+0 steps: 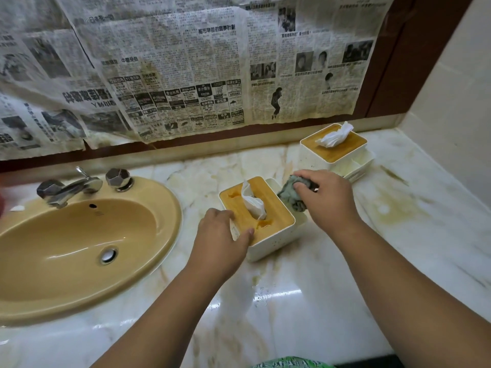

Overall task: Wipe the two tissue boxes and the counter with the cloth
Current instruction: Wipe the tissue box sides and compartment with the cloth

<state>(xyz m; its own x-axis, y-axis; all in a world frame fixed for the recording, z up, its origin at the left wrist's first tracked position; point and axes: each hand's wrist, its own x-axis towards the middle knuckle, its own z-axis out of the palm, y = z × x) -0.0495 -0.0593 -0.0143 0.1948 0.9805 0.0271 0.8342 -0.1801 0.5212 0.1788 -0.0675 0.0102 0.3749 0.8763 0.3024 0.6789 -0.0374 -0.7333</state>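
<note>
Cloth [291, 195], grey-green and bunched into a wad, is gripped in the right hand [328, 199] and pressed against the right-hand edge of the near tissue box [275, 208] at the centre of the frame. The left hand [220, 235] clasps that box's lower-left corner, thumb on the wooden lid and fingers round the white wall, bracing it. This box looks light and likely to skid on the glossy, wet-looking marble counter [292, 293], so a hold low on the walls seems wiser than on the lid, which may lift off. Its protruding tissue is soft and would soak or tear if the cloth, probably damp, brushed it. The far tissue box [345, 148] stands at the upper right, near the wall and well apart from both hands. Yellowish stains mark the counter right of the boxes.
</note>
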